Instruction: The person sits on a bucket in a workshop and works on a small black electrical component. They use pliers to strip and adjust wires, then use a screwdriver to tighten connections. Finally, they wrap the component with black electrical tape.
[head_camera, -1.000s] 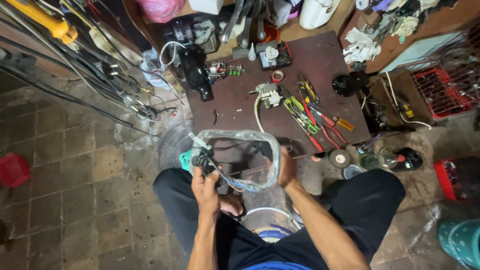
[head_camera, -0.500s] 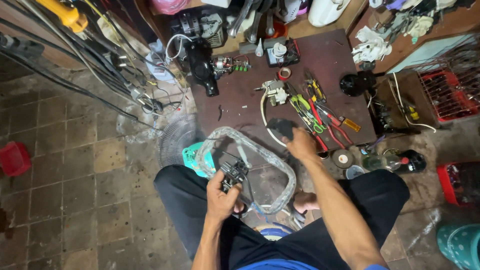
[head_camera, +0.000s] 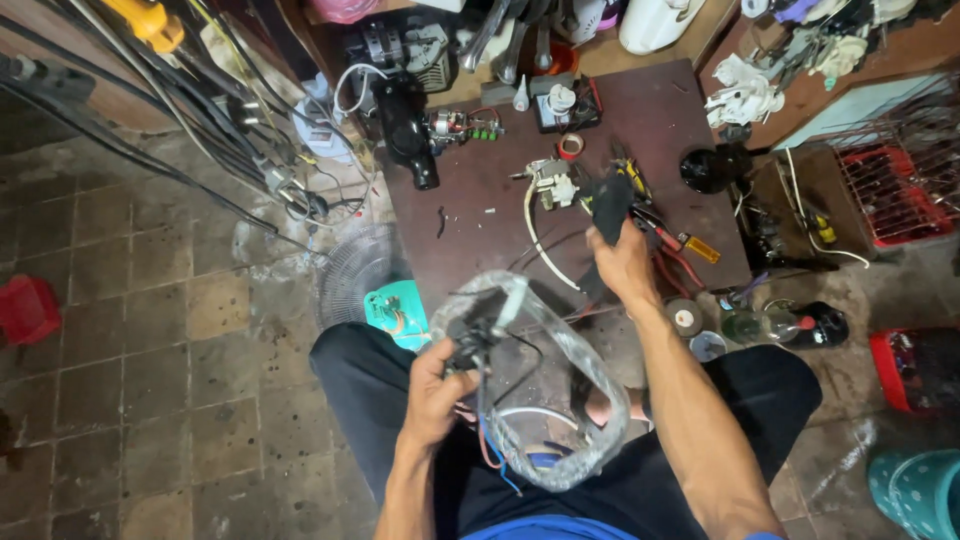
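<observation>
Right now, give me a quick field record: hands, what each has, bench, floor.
left hand: grips a small black part with wires, over the lap
clear plastic ring: loops around that part, resting on the lap
right hand: reaches onto the board, closed on a black tool
brown board: holds pliers, tape roll, a small motor
floor: fan grille, red box

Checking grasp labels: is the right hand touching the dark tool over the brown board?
Touching. The head view shows the right hand with its fingers wrapped around the dark tool, no gap between them, above the brown board.
</observation>
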